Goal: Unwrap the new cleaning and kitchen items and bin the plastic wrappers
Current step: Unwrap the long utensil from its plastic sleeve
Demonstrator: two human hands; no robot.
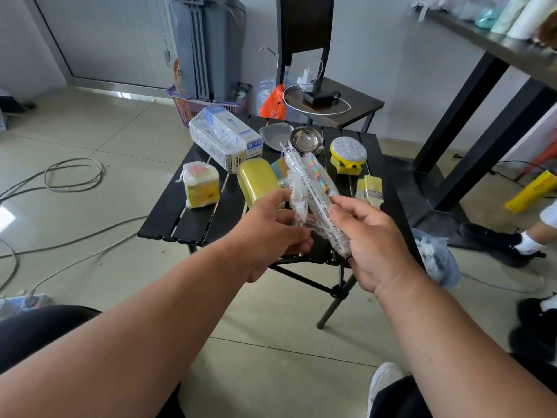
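Note:
Both my hands hold a long clear plastic packet (pixel 313 191) with a rainbow-striped item inside, above the near edge of the small black folding table (pixel 168 218). My left hand (pixel 271 233) pinches crumpled wrapper at its left side. My right hand (pixel 370 239) grips the packet's lower end. On the table lie a wrapped sponge pack (pixel 201 188), a yellow sponge (pixel 259 182), a large wrapped box (pixel 223 137), a steel scoop (pixel 275 135), a steel ladle (pixel 306 140), a glittery round scrubber (pixel 348 155) and paint brushes (pixel 369 188).
A bin lined with a clear bag (pixel 437 260) holding crumpled plastic stands right of the table. A dark chair (pixel 328 98) with a charger is behind it. Cables (pixel 72 173) trail over the floor at left. Another person's feet (pixel 512 242) are at right.

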